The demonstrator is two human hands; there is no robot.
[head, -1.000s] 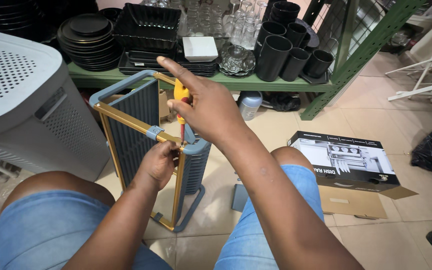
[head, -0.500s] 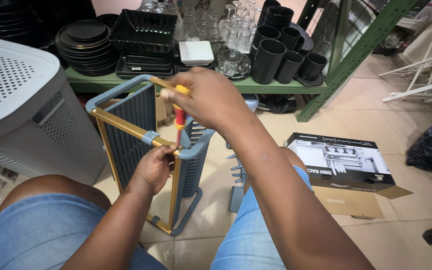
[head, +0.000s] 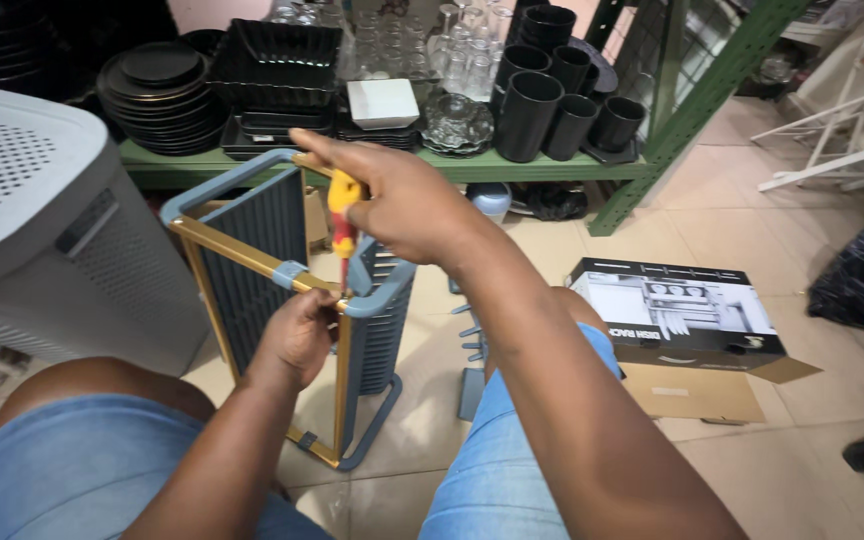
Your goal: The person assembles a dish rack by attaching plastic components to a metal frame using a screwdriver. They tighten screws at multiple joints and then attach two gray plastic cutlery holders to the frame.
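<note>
Left hand (head: pixel 297 335) clamps the rack frame (head: pixel 252 262) at its gold bar to steady it; right hand (head: pixel 402 205) grips the screwdriver (head: pixel 342 225) upright, tip probably on a screw.

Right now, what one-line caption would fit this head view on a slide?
Right hand holds a screwdriver upright at a rack corner; left hand grips its gold bar.

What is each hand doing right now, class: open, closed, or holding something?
Left hand: closed around the gold bar of the rack frame.
Right hand: closed on the screwdriver, held upright with its tip down at the frame.
</note>
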